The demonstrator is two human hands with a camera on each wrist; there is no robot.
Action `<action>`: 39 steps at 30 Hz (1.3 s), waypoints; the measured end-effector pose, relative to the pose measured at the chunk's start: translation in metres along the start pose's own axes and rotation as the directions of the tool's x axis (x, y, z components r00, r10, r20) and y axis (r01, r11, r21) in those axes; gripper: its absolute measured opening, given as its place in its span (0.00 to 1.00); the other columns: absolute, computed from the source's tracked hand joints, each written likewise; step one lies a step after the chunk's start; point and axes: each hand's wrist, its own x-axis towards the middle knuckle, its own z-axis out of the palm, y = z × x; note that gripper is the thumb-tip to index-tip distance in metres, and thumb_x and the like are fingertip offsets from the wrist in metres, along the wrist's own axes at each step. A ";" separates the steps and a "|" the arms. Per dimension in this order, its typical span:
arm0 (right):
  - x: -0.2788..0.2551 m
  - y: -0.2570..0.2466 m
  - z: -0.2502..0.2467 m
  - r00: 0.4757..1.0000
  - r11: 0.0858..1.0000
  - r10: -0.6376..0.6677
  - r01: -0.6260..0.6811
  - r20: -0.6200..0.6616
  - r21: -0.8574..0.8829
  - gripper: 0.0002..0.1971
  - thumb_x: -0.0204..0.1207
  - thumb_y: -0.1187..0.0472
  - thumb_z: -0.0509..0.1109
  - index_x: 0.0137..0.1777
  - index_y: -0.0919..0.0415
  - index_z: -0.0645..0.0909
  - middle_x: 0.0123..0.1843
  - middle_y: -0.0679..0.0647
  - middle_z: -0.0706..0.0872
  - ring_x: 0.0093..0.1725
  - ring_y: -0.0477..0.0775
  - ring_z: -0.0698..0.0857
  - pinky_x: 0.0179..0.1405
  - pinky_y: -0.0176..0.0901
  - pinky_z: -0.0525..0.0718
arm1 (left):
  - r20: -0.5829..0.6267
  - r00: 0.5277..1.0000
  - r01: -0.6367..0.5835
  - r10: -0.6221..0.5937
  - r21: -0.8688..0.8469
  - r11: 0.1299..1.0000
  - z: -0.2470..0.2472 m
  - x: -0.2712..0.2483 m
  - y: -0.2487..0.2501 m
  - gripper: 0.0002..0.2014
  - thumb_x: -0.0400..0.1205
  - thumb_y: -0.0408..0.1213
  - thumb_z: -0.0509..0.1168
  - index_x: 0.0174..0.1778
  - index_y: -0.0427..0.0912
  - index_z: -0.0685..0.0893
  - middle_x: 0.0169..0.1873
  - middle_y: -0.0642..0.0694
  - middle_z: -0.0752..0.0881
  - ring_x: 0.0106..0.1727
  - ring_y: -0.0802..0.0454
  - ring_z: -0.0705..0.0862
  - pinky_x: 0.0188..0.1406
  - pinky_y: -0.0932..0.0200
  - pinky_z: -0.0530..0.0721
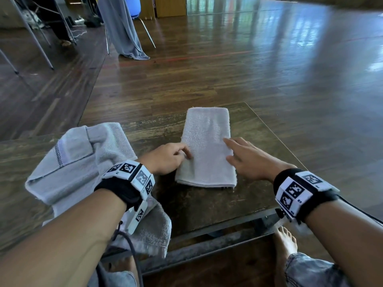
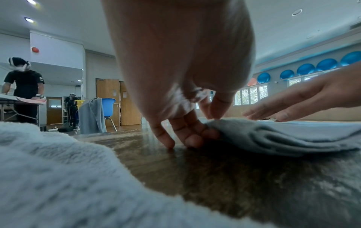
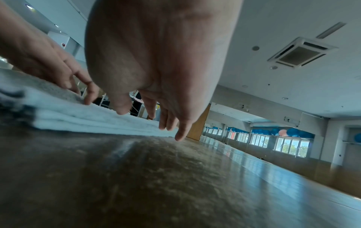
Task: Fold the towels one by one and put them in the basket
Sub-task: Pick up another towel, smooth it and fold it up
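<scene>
A pale grey folded towel (image 1: 207,148) lies as a long strip on the dark wooden table (image 1: 259,131). My left hand (image 1: 167,157) is at its left edge. In the left wrist view, three fingertips (image 2: 191,138) stand on the table against that edge of the towel (image 2: 283,135), and the thumb and forefinger touch its top. My right hand (image 1: 246,156) is spread with straight fingers over the right edge, holding nothing. The right wrist view shows the towel's stacked layers (image 3: 68,114). No basket is in view.
A heap of unfolded grey towels (image 1: 83,162) lies on the table's left part, under my left forearm. The table's right edge runs close to my right wrist. Beyond it are a wooden floor and a chair draped with grey cloth (image 1: 122,27). Other people (image 2: 25,86) stand far off.
</scene>
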 end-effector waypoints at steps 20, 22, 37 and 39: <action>-0.009 0.007 -0.013 0.985 0.991 -0.100 0.086 0.142 0.104 0.45 0.73 0.57 0.82 0.86 0.42 0.62 0.85 0.42 0.53 0.85 0.49 0.57 0.83 0.46 0.62 | -0.512 0.842 -0.268 0.172 -0.120 0.956 -0.001 0.007 0.008 0.10 0.86 0.46 0.65 0.50 0.44 0.87 0.40 0.50 0.89 0.42 0.53 0.86 0.40 0.56 0.82; -0.008 0.003 -0.013 0.992 0.981 -0.111 0.100 0.059 0.166 0.39 0.74 0.48 0.81 0.83 0.45 0.69 0.81 0.45 0.67 0.81 0.47 0.66 0.83 0.49 0.66 | -0.523 0.842 -0.238 0.131 -0.143 0.961 0.000 0.009 0.008 0.11 0.86 0.47 0.64 0.49 0.45 0.87 0.38 0.51 0.89 0.40 0.54 0.86 0.38 0.55 0.81; 0.005 -0.020 -0.019 0.911 0.730 0.273 -0.406 0.310 0.550 0.13 0.83 0.55 0.72 0.56 0.66 0.86 0.33 0.53 0.91 0.29 0.51 0.89 0.32 0.44 0.88 | -0.224 0.927 0.288 -0.299 -0.084 0.954 0.009 0.029 -0.003 0.28 0.76 0.50 0.72 0.18 0.45 0.64 0.12 0.53 0.65 0.16 0.54 0.66 0.22 0.59 0.61; 0.009 -0.021 -0.018 0.905 0.694 0.317 -0.426 0.285 0.581 0.11 0.81 0.60 0.72 0.54 0.69 0.86 0.39 0.57 0.91 0.32 0.50 0.90 0.30 0.42 0.88 | -0.235 0.926 0.284 -0.294 -0.077 0.956 0.011 0.030 -0.001 0.26 0.77 0.50 0.71 0.20 0.44 0.66 0.17 0.51 0.69 0.21 0.51 0.68 0.23 0.58 0.62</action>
